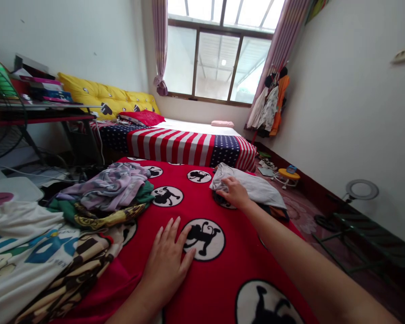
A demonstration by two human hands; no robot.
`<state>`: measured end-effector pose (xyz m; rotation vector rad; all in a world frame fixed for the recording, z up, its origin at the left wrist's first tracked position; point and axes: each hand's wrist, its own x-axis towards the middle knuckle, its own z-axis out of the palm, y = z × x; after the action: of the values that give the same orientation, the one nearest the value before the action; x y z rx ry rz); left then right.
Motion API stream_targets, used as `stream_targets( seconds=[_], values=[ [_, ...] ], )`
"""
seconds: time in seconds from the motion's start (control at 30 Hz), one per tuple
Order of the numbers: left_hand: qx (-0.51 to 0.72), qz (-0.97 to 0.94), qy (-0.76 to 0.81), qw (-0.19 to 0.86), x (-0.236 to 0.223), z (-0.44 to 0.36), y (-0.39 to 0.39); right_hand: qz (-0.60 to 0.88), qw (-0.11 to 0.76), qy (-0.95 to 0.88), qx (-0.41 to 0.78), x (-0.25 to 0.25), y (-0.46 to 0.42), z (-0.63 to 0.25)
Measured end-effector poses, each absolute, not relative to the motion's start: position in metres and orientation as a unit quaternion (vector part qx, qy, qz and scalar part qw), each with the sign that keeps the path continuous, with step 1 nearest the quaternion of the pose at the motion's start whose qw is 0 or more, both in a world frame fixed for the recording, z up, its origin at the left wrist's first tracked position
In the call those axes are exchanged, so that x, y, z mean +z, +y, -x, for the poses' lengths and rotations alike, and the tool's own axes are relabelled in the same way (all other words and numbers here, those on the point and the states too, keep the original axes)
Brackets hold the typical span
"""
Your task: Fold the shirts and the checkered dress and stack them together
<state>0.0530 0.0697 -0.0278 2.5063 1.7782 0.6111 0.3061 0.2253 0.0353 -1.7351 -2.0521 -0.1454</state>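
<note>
Rumpled pale grey cloth point(249, 185) lies under the spread right hand point(234, 192), left hand point(167, 262) spread on red blanket point(222, 279).

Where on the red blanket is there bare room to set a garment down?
Bare red blanket lies between your left hand and right arm, and a strip runs between the lilac cloth and the grey garment under your right hand. The left side is crowded, with heaped clothes.

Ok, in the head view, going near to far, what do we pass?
left hand → right hand → grey cloth → flag bedspread → pink pillow → window
</note>
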Motion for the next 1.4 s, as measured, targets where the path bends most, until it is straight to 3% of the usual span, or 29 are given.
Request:
stream_targets(
  seconds=[0.33, 0.47, 0.53, 0.63, 0.7, 1.2, 1.4],
  values=[
    [0.22, -0.793, 0.567, 0.01, -0.029, -0.055, 0.068, 0.612, 0.257, -0.747, -0.034, 0.042, 0.227, -0.306],
    [0.216, -0.791, 0.572, 0.015, -0.028, -0.055, 0.068, 0.643, 0.31, -0.692, -0.108, 0.041, 0.226, -0.292],
    [0.211, -0.791, 0.574, 0.016, -0.027, -0.055, 0.068, 0.69, 0.253, -0.67, -0.1, 0.031, 0.229, -0.284],
    [0.204, -0.793, 0.574, 0.014, -0.026, -0.055, 0.068, 0.732, 0.091, -0.675, 0.002, 0.016, 0.237, -0.276],
    [0.203, -0.793, 0.574, 0.013, -0.025, -0.055, 0.069, 0.736, 0.042, -0.675, 0.044, 0.013, 0.237, -0.273],
    [0.179, -0.801, 0.57, -0.02, -0.021, -0.057, 0.065, 0.703, 0.094, -0.703, 0.042, -0.01, 0.04, -0.207],
    [0.15, -0.798, 0.584, 0.006, -0.016, -0.059, 0.052, 0.719, 0.096, -0.687, 0.037, -0.01, 0.008, -0.197]
  ],
)
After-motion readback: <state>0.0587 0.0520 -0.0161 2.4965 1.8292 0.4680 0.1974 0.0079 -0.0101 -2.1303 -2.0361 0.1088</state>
